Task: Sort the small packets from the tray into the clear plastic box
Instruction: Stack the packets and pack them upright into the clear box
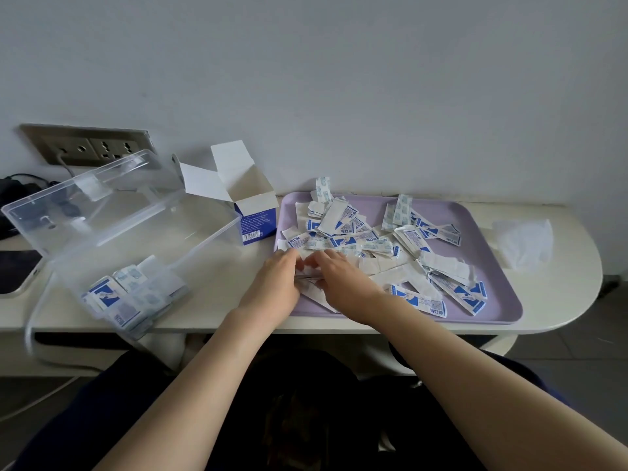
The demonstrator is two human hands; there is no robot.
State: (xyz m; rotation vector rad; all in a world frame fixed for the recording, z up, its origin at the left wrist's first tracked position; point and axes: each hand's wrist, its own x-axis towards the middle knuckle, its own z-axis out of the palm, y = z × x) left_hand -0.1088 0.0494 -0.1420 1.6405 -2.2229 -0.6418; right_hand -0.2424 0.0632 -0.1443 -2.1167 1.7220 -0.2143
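A lilac tray (496, 307) holds a loose heap of several small white-and-blue packets (360, 237). Both hands meet over the tray's front left part. My left hand (277, 280) and my right hand (339, 280) together grip a thin bunch of packets (307, 277) between their fingers. To the left lies the clear plastic box (142, 263) with its lid (88, 202) swung open. Several packets (125, 297) lie stacked in the box's near corner.
An opened white-and-blue carton (249, 212) stands between the box and the tray. A crumpled clear wrapper (525, 243) lies right of the tray. A wall socket (91, 147) sits behind the box, and a dark phone (17, 270) lies at the far left.
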